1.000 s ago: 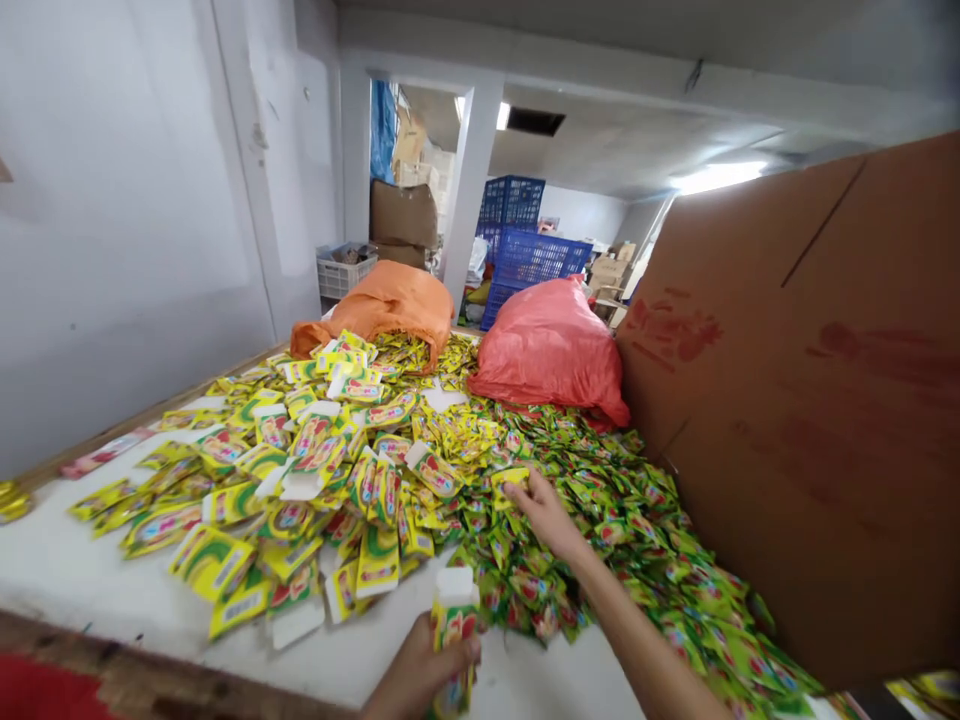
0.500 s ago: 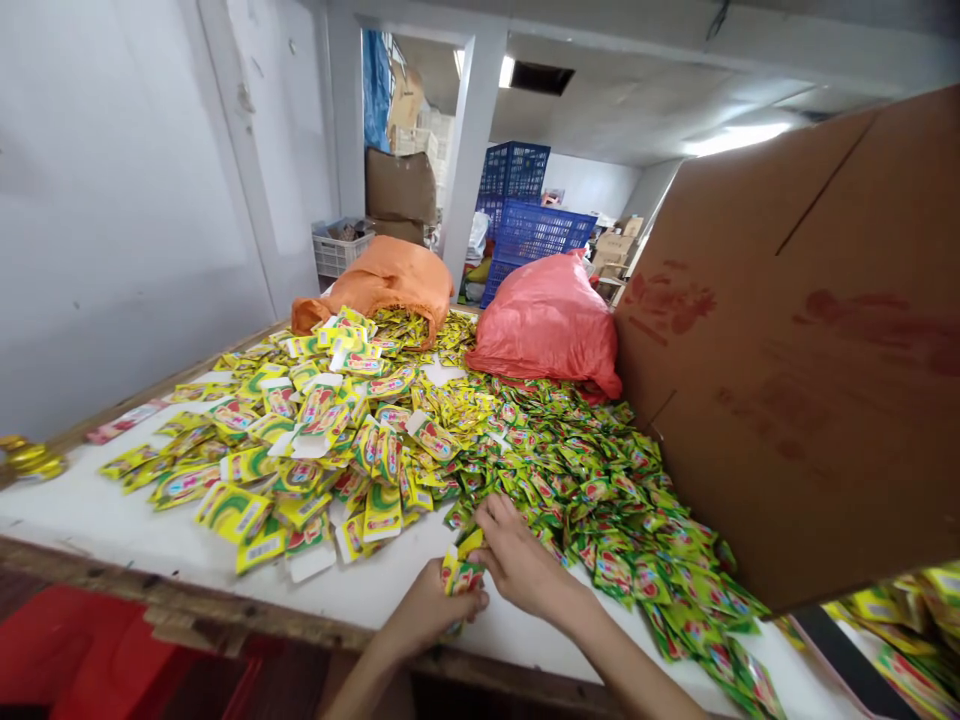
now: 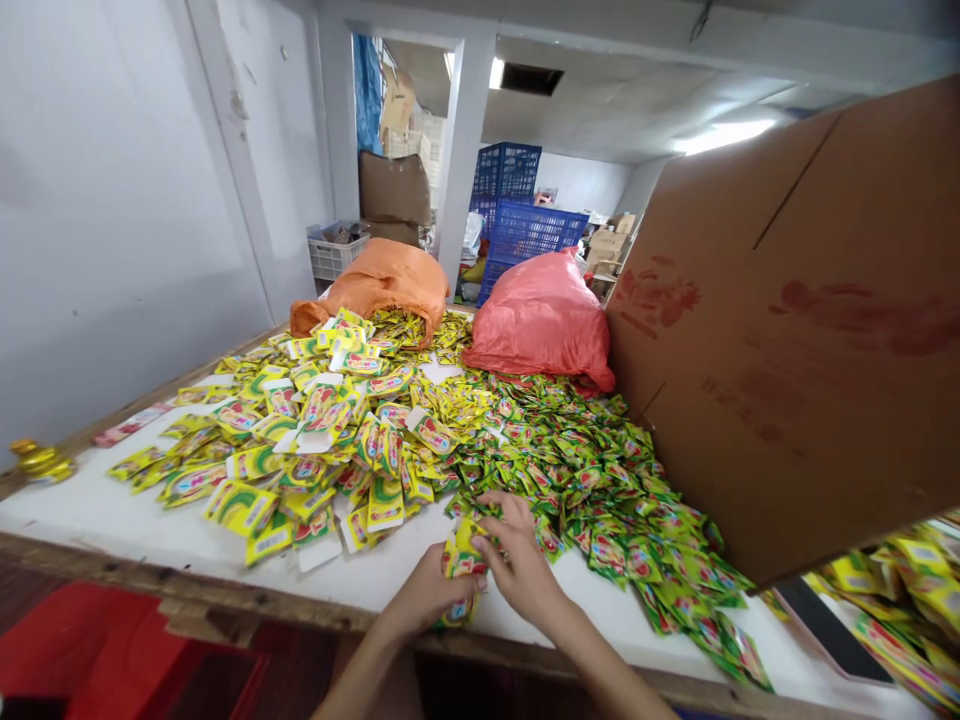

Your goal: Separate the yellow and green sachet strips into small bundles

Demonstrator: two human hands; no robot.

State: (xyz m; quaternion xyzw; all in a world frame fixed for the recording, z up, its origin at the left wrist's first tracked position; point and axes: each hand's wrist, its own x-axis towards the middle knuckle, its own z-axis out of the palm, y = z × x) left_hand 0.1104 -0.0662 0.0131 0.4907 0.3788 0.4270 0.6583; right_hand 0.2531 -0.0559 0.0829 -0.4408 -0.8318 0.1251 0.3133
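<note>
My left hand (image 3: 426, 592) is closed around a small yellow carton (image 3: 461, 553) with green and red print, held upright over the front edge of the table. Beside it, my right hand (image 3: 521, 560) has its thumb close to the carton's upper edge and its fingers apart, reaching over the top. Whether the right fingertips touch anything is partly hidden. Just beyond the right hand spreads a heap of small green sachets (image 3: 630, 520). To the left lies a pile of yellow cartons (image 3: 322, 420), several with white flaps standing open.
On the white table (image 3: 67, 515), an orange sack (image 3: 401, 268) spills yellow sachets at the back, next to a red sack (image 3: 544, 315). A large cardboard box (image 3: 810, 330) leans in at right, with a phone (image 3: 832, 625) below it. Blue crates (image 3: 532, 235) stand behind.
My right hand's thumb and fingers have spread apart at the carton's top. The left hand keeps its hold, and more of the carton's front shows. The view has shifted slightly.
</note>
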